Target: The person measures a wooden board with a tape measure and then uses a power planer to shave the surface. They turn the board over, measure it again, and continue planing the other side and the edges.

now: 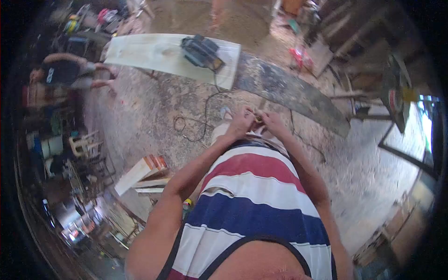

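Note:
My left hand [241, 122] and my right hand [274, 124] meet in front of my waist, with fingers closed around a small yellowish-brown object [258, 118]. Its kind is too small and blurred to make out. Beyond my hands, a pale wooden board [144, 50] lies across a dark, worn bench plank [289, 88]. A dark power tool that looks like an electric planer [201, 50] rests on the board's right part, apart from both hands. From it a black cord [206, 109] drops to the floor and loops there.
A person [65, 72] is at the far left, near a pale plastic chair [86, 143]. Cut wood pieces [142, 173] lie left of me. A red plastic bag [301, 59] is behind the bench. At right stands a dark machine with a disc [396, 98]. Shavings litter the floor.

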Action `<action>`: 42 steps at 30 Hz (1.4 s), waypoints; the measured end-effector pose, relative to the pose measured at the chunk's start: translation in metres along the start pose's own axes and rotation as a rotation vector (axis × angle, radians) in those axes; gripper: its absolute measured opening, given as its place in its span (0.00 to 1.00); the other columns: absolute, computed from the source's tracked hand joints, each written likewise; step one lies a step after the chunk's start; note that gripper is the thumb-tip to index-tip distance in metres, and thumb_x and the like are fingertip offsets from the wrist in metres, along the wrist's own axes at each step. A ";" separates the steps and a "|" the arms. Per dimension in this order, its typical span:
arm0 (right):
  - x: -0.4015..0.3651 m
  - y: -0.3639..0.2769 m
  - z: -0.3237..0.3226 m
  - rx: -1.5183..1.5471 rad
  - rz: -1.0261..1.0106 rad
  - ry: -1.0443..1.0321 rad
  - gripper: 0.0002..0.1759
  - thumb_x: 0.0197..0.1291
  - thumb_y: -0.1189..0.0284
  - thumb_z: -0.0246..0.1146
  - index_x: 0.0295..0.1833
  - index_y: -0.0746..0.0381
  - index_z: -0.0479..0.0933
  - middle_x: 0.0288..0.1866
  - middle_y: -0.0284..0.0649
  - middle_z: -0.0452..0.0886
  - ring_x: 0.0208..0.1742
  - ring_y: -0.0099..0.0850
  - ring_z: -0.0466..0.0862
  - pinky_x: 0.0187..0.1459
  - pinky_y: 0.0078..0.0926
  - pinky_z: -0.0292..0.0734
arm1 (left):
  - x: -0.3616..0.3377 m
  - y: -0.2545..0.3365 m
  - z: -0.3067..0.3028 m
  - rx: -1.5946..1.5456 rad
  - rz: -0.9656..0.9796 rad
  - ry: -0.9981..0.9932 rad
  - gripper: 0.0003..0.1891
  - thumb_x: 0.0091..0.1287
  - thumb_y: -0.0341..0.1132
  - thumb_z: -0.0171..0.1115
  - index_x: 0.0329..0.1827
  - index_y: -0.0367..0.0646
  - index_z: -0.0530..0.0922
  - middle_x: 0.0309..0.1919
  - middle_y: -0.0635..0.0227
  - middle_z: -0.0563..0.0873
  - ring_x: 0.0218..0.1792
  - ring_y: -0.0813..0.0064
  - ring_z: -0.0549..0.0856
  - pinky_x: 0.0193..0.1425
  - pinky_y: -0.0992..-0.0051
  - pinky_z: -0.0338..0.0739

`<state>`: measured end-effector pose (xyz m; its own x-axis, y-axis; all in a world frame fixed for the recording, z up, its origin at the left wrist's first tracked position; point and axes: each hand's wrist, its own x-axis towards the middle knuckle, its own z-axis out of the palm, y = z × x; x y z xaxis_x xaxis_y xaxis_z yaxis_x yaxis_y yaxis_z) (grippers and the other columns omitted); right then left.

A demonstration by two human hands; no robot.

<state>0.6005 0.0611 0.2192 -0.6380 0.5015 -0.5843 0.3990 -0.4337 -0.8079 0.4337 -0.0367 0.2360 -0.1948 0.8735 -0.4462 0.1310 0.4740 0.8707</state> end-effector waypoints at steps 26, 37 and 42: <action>0.025 0.001 -0.074 -0.143 0.012 0.088 0.26 0.82 0.51 0.57 0.49 0.65 0.85 0.35 0.37 0.86 0.32 0.29 0.86 0.38 0.32 0.83 | 0.042 0.051 0.014 0.306 0.101 0.009 0.30 0.70 0.53 0.67 0.66 0.43 0.73 0.47 0.47 0.89 0.49 0.42 0.89 0.54 0.50 0.82; 0.067 0.022 -0.158 0.287 0.151 0.272 0.30 0.78 0.46 0.60 0.71 0.56 0.76 0.56 0.37 0.83 0.49 0.33 0.85 0.49 0.40 0.87 | 0.180 -0.005 0.143 0.922 0.397 0.030 0.41 0.60 0.47 0.78 0.77 0.47 0.73 0.81 0.52 0.68 0.82 0.43 0.65 0.66 0.44 0.80; 0.081 0.058 -0.169 -0.215 -0.002 0.420 0.32 0.76 0.52 0.64 0.73 0.65 0.76 0.60 0.46 0.85 0.55 0.46 0.87 0.56 0.46 0.84 | 0.191 -0.025 0.142 0.962 0.446 -0.109 0.36 0.66 0.42 0.72 0.80 0.51 0.74 0.85 0.48 0.61 0.83 0.45 0.65 0.68 0.43 0.80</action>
<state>0.6835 0.2029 0.1123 -0.3351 0.7807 -0.5275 0.5536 -0.2898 -0.7807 0.5316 0.1338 0.1000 0.1423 0.9724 -0.1848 0.8908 -0.0444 0.4521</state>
